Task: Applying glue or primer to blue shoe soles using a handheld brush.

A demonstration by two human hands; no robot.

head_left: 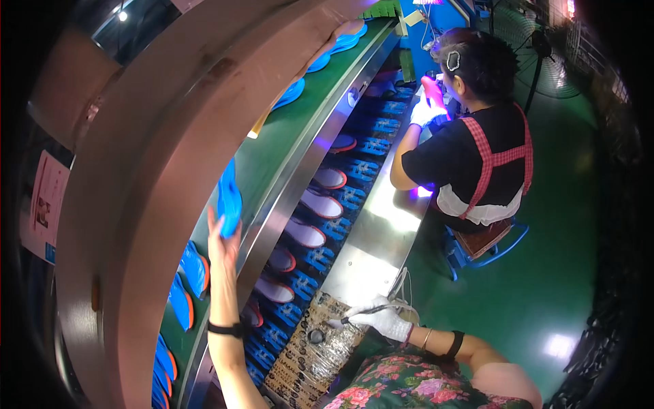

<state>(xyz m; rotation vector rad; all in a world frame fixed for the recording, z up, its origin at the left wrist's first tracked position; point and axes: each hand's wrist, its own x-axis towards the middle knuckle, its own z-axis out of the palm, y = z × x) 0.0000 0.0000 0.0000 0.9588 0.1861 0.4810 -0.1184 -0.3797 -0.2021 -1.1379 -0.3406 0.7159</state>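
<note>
The left hand [221, 238] reached up to the green conveyor belt [286, 136], fingers closed on one blue sole [229, 198] near the belt's lower edge. The gloved right hand [381, 319] gripped one thin dark brush [357, 314] over the taped-up pad [317, 347] at the steel desk's [381, 225] near end. About six white-topped shoes [320, 203] sat on blue racks along the lower track. One co-worker [477, 157] sat at the desk's far edge.

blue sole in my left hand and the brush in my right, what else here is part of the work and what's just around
In hand: left hand lifting blue sole; gloved right hand holding brush; patterned pad.

Around: soles on green belt; shoes on lower conveyor; seated co-worker; blue stool.
</note>
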